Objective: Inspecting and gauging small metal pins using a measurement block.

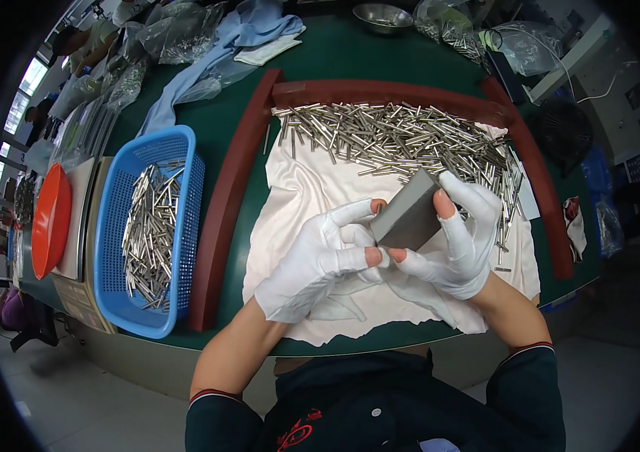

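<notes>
Over the white cloth (297, 188) we've got both hands, left (320, 260) and right (459, 237), gripping a gray block (407, 211), blue basket (113, 226) partly filled, big pile of metal pins (403, 139) left.

We see a grey block (408, 212) between our left hand (318, 260) and right hand (459, 237), both in white gloves with bare pinkish fingertips. Under them lies a white cloth (297, 188) strewn with silvery pins (403, 139). The table (350, 53) is dark green, its frame (223, 203) brownish red. The basket (113, 226) is bright blue with a fine mesh pattern, the lid (51, 220) orange, the bowl (382, 16) silver. Our sleeves are dark with red-and-white cuffs.
</notes>
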`<state>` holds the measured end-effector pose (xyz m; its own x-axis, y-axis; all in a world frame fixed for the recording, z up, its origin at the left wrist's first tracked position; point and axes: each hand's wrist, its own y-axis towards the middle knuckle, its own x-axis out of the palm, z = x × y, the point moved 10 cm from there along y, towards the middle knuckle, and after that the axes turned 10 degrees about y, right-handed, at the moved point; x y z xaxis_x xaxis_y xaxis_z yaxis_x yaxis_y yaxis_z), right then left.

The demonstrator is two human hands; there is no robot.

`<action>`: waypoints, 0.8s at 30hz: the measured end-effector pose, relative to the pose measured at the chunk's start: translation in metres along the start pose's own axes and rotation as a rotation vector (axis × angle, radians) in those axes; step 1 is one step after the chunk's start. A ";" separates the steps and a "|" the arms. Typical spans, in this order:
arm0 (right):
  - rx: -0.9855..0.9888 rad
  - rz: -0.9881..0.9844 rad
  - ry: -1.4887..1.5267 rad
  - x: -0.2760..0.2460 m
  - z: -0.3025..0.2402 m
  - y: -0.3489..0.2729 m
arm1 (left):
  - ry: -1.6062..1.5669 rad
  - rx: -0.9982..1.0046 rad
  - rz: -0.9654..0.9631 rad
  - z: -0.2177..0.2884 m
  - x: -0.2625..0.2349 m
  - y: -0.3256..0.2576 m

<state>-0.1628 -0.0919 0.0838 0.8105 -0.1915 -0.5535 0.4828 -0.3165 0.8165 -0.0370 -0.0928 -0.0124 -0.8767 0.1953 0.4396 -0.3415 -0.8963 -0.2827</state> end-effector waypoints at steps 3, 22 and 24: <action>-0.006 0.001 0.027 0.000 -0.002 0.002 | -0.034 -0.006 -0.046 -0.001 0.004 -0.001; 0.005 -0.058 -0.002 -0.003 0.008 -0.002 | -0.027 0.027 -0.020 0.004 -0.006 -0.003; 0.083 -0.060 -0.001 -0.007 0.016 0.001 | 0.035 0.032 0.015 0.005 -0.007 -0.003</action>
<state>-0.1730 -0.1060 0.0859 0.7807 -0.1709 -0.6012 0.5012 -0.4034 0.7655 -0.0285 -0.0937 -0.0103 -0.8933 0.1947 0.4052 -0.3175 -0.9114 -0.2620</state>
